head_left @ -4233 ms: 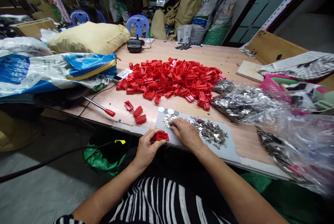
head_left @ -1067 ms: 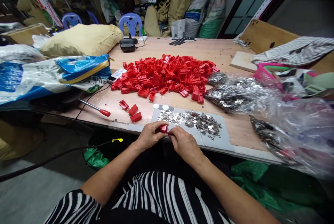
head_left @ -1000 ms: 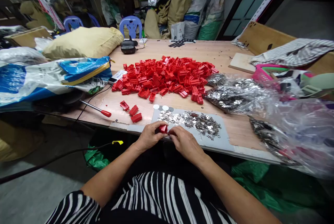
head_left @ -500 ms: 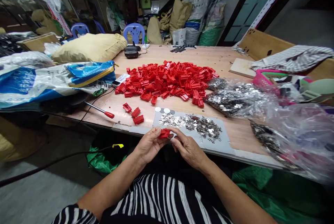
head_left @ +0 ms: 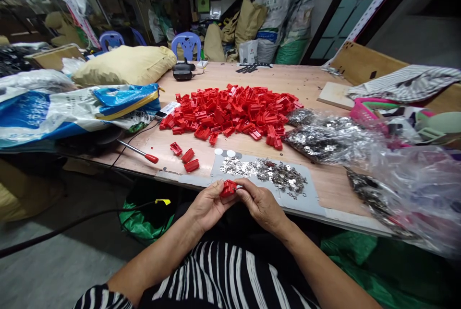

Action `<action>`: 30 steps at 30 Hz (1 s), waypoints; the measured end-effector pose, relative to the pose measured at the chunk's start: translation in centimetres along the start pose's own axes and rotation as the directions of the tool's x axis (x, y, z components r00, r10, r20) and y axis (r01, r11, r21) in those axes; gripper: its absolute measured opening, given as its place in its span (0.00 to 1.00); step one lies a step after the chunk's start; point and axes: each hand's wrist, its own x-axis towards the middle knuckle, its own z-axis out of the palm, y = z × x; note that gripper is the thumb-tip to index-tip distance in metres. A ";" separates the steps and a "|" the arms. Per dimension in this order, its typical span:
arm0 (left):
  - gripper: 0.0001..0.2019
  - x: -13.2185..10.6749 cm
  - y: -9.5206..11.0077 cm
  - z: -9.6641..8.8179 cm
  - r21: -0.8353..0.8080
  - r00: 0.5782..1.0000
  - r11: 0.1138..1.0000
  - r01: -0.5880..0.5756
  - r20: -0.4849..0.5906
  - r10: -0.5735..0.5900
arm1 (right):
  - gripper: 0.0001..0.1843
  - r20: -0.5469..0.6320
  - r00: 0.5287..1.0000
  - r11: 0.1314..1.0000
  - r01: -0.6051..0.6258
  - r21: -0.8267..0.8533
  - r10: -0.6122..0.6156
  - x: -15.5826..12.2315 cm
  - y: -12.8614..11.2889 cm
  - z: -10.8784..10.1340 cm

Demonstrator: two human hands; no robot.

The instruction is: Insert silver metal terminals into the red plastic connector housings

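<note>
Both hands meet just in front of the table's near edge. My left hand (head_left: pixel 207 203) grips a small red plastic part (head_left: pixel 228 187) from the left, fingers curled round it. My right hand (head_left: pixel 260 203) pinches the same part from the right with thumb and fingertips. Just beyond them a heap of small shiny metal pieces (head_left: pixel 266 171) lies on a grey mat (head_left: pixel 313 203). A large pile of red plastic parts (head_left: pixel 234 112) covers the middle of the wooden table (head_left: pixel 309 81). Three loose red parts (head_left: pixel 184 153) lie left of the mat.
Clear plastic bags of metal pieces (head_left: pixel 331 134) spread along the right. A red-handled screwdriver (head_left: pixel 139 150) and a cable lie at the left, by blue-white sacks (head_left: pixel 72 110) and a yellow sack (head_left: pixel 124 62). A pink basket (head_left: pixel 367 107) sits far right. A green bag (head_left: pixel 144 215) hangs under the table.
My right hand left the metal heap and joined the left on the red part. Both hands drew slightly toward me and turned the part between the fingers.
</note>
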 end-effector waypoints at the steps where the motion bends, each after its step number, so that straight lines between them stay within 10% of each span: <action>1: 0.09 0.0 -0.1 -0.1 0.007 1.000 1.000 0.003 0.010 -0.003 | 0.15 -0.011 1.000 1.000 0.004 0.015 -0.004 0.1 0.1 0.1; 8: 0.12 0.1 0.8 -0.5 0.248 0.986 0.957 -0.151 -0.035 0.164 | 0.18 -0.007 0.997 0.996 -0.077 -0.048 0.077 1.7 1.7 -1.5; 15: 0.19 0.7 4.2 -3.6 0.552 0.809 0.765 -0.331 -0.252 0.531 | 0.16 -0.309 0.935 0.810 -0.316 -0.494 0.176 4.8 7.8 -7.4; 20: 0.27 0.4 4.9 -4.3 0.621 0.747 0.690 -0.372 -0.242 0.619 | 0.21 -0.279 0.935 0.751 -0.345 -0.563 0.221 7.5 10.6 -9.3; 30: 0.24 0.3 4.3 -4.7 0.764 0.650 0.485 -0.425 -0.115 0.751 | 0.18 -0.200 0.973 0.900 -0.184 -0.394 0.111 8.5 7.1 -7.3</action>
